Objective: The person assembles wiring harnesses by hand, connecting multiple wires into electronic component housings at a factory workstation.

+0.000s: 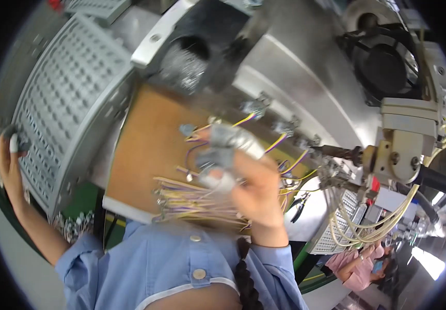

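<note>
Both hands are busy — my right hand (243,178), fingers taped grey, pinches a small grey connector with yellow-purple wires (222,138) above the brown board (145,150). My left hand (10,155) curls around a small dark part (19,138) beside the grey perforated tray (68,103).

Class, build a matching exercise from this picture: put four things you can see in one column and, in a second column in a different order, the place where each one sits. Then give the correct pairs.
Things
1. grey perforated tray
2. bundle of yellow and purple wires
3. left hand
4. black round fan

Places
A. upper right, on the metal machine
B. far left edge, at the tray's side
C. on the brown board, by the right hand
D. left of the brown board, tilted

Pairs: 1-D, 2-C, 3-B, 4-A
</note>
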{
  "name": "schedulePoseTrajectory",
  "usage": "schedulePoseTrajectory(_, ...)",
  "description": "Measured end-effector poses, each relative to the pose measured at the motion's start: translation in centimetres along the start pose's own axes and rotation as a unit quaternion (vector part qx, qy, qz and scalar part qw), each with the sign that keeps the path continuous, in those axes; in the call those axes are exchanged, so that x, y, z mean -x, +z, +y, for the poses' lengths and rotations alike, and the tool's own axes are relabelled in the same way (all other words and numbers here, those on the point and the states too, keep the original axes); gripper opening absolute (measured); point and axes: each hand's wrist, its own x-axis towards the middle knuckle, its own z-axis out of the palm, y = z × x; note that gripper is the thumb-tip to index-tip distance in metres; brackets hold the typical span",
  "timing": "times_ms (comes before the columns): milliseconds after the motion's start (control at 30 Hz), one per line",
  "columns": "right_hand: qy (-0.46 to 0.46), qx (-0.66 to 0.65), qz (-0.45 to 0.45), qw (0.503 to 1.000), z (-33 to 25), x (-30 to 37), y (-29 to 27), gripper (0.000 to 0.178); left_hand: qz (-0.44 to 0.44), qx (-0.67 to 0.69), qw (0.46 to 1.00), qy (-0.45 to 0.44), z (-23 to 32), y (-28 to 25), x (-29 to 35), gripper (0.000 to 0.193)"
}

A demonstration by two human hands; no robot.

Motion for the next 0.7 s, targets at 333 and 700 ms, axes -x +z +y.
schedulePoseTrajectory(333,0.164,-0.062,0.024,0.984,0.8,0.3,0.8,0.018,-0.277,0.466,0.840,0.024,23.5,17.4,6.8,0.036)
schedulePoseTrajectory(700,0.042,-0.001,0.013,0.999,-1.4,6.3,-1.3,0.021,-0.379,0.501,0.777,0.032,27.2,19.2,11.2,0.028)
